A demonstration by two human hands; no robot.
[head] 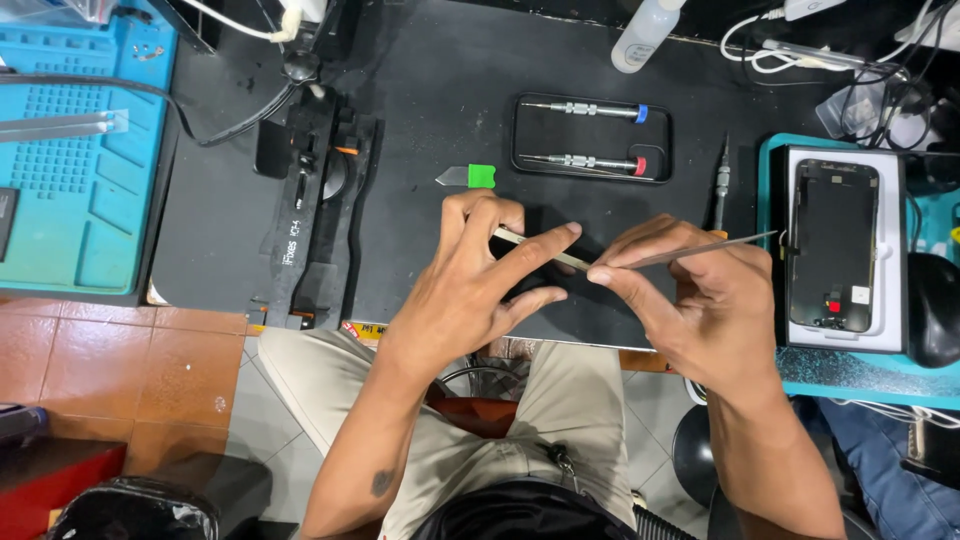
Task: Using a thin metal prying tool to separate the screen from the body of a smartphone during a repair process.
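The black work mat is covering the middle of the table, and a teal silicone repair mat is lying along the table's left edge. Near the right edge, a dark smartphone screen panel is resting on a white box lid. A long black clamp fixture is sitting left of centre, and a black rectangular tray near the far edge is carrying 2 silver precision screwdrivers, 1 blue-capped, 1 red-capped. A small green-handled metal scraper is lying just left of the tray.

At the near edge, the left hand is pinching a thin, pale, flat strip-shaped part between thumb and fingers, its grip closed on it. The right hand is gripping slim silver metal tweezers, whose tips are meeting the strip's end.

The strip is being held in the air above the mat, partly past the table's near edge, so a slip would probably drop it to the tiled floor. Too hard a squeeze from the tweezers could bend or tear the strip, and the sharp tips are working close to the left fingertips.
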